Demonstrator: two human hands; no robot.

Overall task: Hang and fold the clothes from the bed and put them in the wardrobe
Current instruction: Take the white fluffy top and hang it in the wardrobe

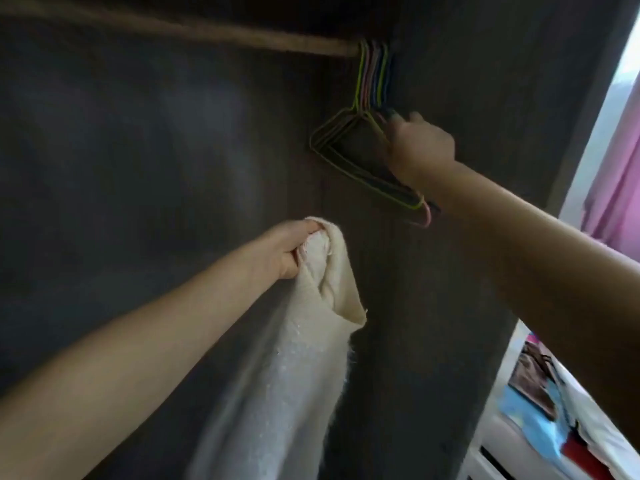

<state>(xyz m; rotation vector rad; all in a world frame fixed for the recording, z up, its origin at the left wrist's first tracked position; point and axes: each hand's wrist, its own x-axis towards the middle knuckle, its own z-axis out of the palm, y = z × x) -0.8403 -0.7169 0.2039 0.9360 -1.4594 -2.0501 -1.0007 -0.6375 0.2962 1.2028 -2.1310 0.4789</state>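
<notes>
While your left hand point(289, 249) grips the cream garment point(294, 358) low in the wardrobe point(138, 150), your right hand point(420, 147) grasps the hangers point(349, 147), up-right on the rail point(207, 31); raise the garment there.

Through the head camera I saw only the person's two arms. Both forearms were bare from the frame's edge to the wrist, with no sleeve showing on either. The left hand point(287, 245) and the right hand point(420, 147) wore no gloves. I could make out no ring, watch or bracelet, though the picture was blurred.
</notes>
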